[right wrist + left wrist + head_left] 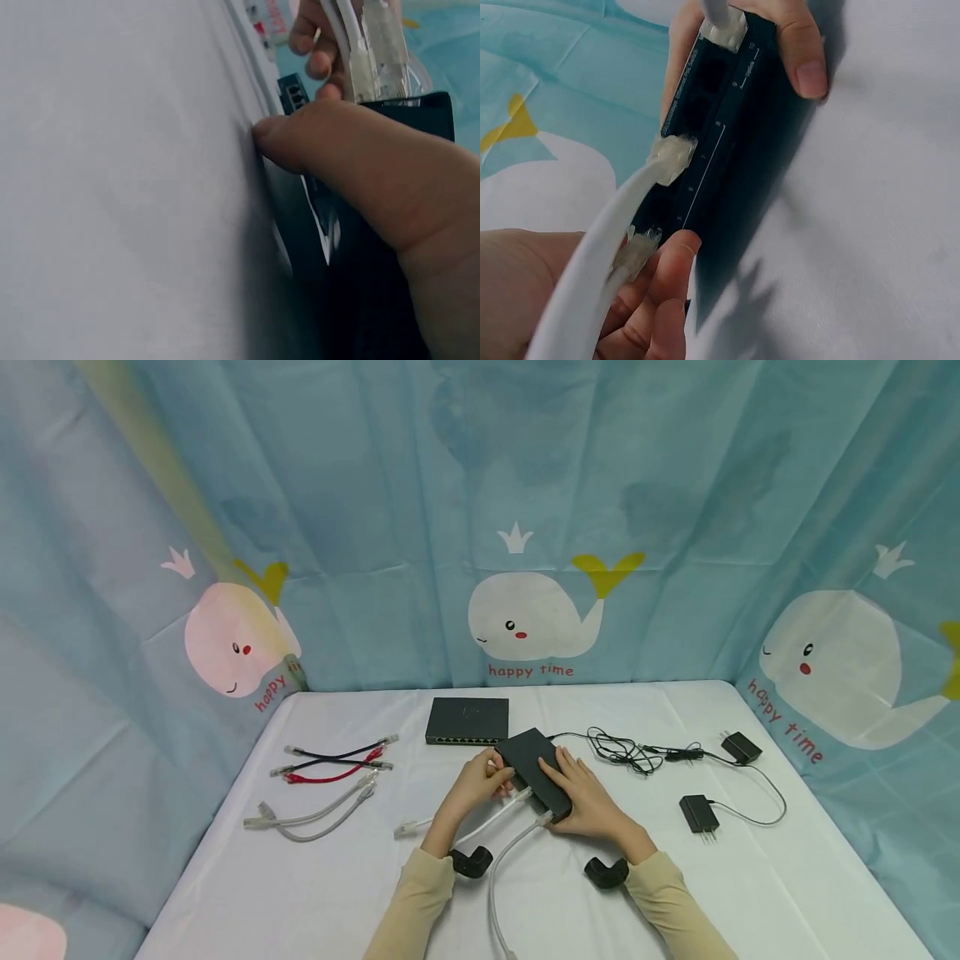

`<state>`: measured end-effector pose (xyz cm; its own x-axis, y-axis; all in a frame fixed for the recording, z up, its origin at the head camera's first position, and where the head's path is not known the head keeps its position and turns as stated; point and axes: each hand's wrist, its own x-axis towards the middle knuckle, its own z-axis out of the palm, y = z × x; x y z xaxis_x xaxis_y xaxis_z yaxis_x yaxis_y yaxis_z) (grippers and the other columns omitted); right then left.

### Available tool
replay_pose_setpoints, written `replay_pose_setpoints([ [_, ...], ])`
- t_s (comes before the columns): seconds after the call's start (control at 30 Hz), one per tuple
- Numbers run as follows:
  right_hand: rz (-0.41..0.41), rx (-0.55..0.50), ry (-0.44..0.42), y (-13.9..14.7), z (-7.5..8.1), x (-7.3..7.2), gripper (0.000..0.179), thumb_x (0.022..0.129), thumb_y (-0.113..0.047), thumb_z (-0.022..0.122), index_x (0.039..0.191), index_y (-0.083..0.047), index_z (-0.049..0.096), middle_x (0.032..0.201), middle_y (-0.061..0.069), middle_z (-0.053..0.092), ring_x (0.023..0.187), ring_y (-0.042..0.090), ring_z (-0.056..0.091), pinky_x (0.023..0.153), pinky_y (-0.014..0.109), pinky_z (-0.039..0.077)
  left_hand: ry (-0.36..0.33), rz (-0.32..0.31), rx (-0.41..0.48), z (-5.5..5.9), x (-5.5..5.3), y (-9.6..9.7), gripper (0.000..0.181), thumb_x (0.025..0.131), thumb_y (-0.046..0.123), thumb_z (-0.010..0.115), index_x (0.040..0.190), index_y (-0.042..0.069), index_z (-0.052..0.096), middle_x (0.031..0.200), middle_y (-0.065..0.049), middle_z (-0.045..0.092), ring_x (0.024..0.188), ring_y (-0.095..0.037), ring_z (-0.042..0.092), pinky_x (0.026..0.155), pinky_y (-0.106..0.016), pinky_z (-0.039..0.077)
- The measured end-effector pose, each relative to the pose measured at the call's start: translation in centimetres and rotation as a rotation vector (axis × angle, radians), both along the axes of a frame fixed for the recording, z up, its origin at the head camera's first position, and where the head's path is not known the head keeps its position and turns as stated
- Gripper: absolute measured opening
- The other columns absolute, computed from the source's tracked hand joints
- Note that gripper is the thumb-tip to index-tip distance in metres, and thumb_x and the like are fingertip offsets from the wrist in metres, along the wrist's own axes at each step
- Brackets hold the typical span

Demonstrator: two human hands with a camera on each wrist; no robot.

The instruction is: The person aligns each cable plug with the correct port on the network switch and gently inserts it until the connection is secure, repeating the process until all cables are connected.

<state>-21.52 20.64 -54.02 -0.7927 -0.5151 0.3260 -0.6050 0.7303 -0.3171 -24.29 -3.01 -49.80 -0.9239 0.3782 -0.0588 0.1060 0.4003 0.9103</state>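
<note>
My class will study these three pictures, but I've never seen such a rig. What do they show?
There is no robot; a person works bare-handed. The wide picture comes from a camera worn on the head, the close ones from the wrist cameras. The right hand holds a black box with pale cables plugged in; the left hand pinches a clear plug at its edge. On the white table lie a second box, black, red and grey cables on the left, and two adapters on the right.
</note>
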Motion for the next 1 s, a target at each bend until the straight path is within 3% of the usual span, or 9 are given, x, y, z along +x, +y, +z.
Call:
replay_pose_setpoints([
  [0.23,0.008,-0.011,-0.035,0.1,0.0,0.0,0.103,0.064,-0.049,0.081,0.146,-0.014,0.03,0.149,0.027,0.02,0.138,0.04,0.019,0.107,0.057,0.023,0.023,0.011,-0.033,0.0,0.3,-0.4,0.022,0.093,0.023,0.058,0.092,0.004,0.048,0.075,-0.015,0.069,0.065,-0.031,0.066,0.048,-0.022,0.042],
  [0.6,0.016,-0.031,-0.04,0.1,0.1,0.1,0.104,0.062,-0.046,0.083,0.145,-0.012,0.032,0.149,0.027,0.02,0.137,0.042,0.02,0.106,0.058,0.024,0.054,0.016,-0.082,0.1,0.8,-2.2,0.019,0.091,0.024,0.06,0.092,0.006,0.054,0.077,-0.015,0.069,0.066,-0.029,0.066,0.048,-0.029,0.046],
  [0.83,0.014,-0.025,-0.052,0.1,0.1,0.2,0.103,0.063,-0.046,0.082,0.146,-0.012,0.031,0.149,0.026,0.019,0.137,0.042,0.02,0.107,0.057,0.023,0.102,0.072,-0.154,0.3,0.7,-3.7,0.017,0.09,0.026,0.061,0.09,0.009,0.057,0.075,-0.002,0.067,0.061,-0.012,0.059,0.055,-0.027,0.045],
  [1.0,0.013,-0.031,-0.062,0.1,0.0,0.1,0.102,0.064,-0.047,0.08,0.146,-0.014,0.03,0.15,0.025,0.018,0.138,0.04,0.019,0.107,0.056,0.023,0.098,0.102,-0.141,0.6,0.7,-5.1,0.015,0.091,0.021,0.061,0.088,0.007,0.057,0.074,-0.004,0.068,0.063,-0.015,0.063,0.059,-0.028,0.048],
])
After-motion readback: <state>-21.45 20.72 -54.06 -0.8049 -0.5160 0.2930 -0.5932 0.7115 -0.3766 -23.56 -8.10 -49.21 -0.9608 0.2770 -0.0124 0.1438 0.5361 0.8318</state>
